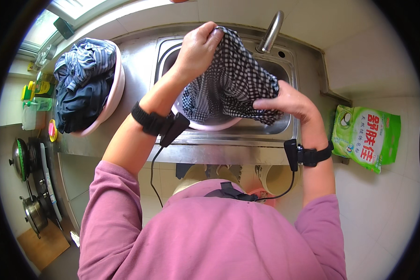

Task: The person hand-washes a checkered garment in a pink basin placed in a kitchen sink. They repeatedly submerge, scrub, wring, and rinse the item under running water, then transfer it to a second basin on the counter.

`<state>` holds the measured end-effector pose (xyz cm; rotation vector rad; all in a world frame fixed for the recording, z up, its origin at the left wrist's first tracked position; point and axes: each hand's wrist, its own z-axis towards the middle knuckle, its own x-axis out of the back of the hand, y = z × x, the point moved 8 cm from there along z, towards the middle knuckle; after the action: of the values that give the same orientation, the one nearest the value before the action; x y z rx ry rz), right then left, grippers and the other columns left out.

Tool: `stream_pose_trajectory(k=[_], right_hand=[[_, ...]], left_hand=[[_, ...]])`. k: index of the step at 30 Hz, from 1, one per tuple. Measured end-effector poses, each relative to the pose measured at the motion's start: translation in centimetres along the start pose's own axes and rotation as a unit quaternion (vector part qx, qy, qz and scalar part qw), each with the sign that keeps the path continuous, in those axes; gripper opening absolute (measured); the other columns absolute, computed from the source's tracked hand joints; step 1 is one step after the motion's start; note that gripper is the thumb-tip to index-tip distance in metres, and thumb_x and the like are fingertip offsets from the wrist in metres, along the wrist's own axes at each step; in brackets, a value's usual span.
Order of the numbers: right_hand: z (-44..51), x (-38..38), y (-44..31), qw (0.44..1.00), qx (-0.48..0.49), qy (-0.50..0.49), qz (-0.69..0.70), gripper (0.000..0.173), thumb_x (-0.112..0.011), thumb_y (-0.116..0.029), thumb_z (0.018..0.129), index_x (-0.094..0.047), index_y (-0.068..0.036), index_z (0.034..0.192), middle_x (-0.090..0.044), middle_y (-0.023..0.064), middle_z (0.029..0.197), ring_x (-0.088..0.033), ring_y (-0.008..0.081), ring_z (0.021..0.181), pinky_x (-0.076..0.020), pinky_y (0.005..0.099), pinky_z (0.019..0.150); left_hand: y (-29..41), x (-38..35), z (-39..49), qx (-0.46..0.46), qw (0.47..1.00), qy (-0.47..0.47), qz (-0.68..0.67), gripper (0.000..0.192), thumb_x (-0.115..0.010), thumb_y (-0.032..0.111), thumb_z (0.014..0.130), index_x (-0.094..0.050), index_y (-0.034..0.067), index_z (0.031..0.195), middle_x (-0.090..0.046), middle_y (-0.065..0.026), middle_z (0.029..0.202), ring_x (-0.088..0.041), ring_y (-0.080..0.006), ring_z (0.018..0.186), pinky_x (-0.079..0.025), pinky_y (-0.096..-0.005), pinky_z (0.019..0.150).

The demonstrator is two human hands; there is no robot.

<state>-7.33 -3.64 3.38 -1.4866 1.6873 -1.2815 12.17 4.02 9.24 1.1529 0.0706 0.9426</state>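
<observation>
A black-and-white checked cloth garment [231,77] hangs stretched between my two hands over the stainless steel sink [287,119]. My left hand [199,49] grips its upper corner, fingers closed round the fabric. Lower down on the right, my right hand [290,99] holds another edge, the thumb laid across the front of the cloth. Beneath the garment a pale pink basin [213,126] stands in the sink, and only part of its rim shows. The cloth's lower folds hang down into or in front of this basin; its contents are hidden.
A pink basin [118,77] heaped with striped and dark clothes [82,101] stands on the steel counter at left. The curved faucet [273,31] rises behind the sink. At right is a green soap-powder bag [365,138]. Pots [35,211] and a stove lie far left.
</observation>
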Motion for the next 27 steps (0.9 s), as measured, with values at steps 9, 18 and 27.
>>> stream_pose_trajectory(k=[9, 18, 27], right_hand=[[2.4, -0.1, 4.5, 0.855, -0.029, 0.061, 0.514, 0.023, -0.051, -0.012, 0.089, -0.057, 0.002, 0.105, -0.065, 0.0112, 0.098, -0.064, 0.02, 0.087, -0.0535, 0.0331, 0.077], [3.1, 1.2, 5.0, 0.79, 0.039, 0.07, 0.608, 0.024, -0.051, -0.011, 0.08, -0.059, 0.004, 0.097, -0.065, 0.0153, 0.095, -0.063, 0.0264, 0.083, -0.0515, 0.0382, 0.08], [1.3, -6.0, 1.7, 0.856, -0.02, 0.016, 0.517, 0.013, -0.053, -0.003, 0.077, -0.063, 0.002, 0.083, -0.065, 0.0101, 0.082, -0.063, 0.0196, 0.075, -0.0509, 0.0331, 0.076]], left_hand=[[-3.2, -1.3, -6.1, 0.068, 0.975, 0.037, -0.208, 0.014, -0.06, 0.012, 0.084, -0.059, 0.0, 0.091, -0.059, -0.0079, 0.079, -0.057, -0.0147, 0.075, -0.047, -0.0262, 0.07], [-0.2, -10.7, -16.5, 0.131, 0.93, -0.337, -0.073, 0.021, -0.049, 0.02, 0.088, -0.058, 0.001, 0.09, -0.057, -0.0149, 0.071, -0.057, -0.0333, 0.068, -0.045, -0.0384, 0.067], [-5.9, -12.8, -16.4, 0.45, 0.742, -0.151, -0.473, 0.023, -0.047, 0.011, 0.084, -0.062, -0.001, 0.097, -0.062, -0.01, 0.098, -0.056, -0.0204, 0.093, -0.045, -0.0309, 0.082]])
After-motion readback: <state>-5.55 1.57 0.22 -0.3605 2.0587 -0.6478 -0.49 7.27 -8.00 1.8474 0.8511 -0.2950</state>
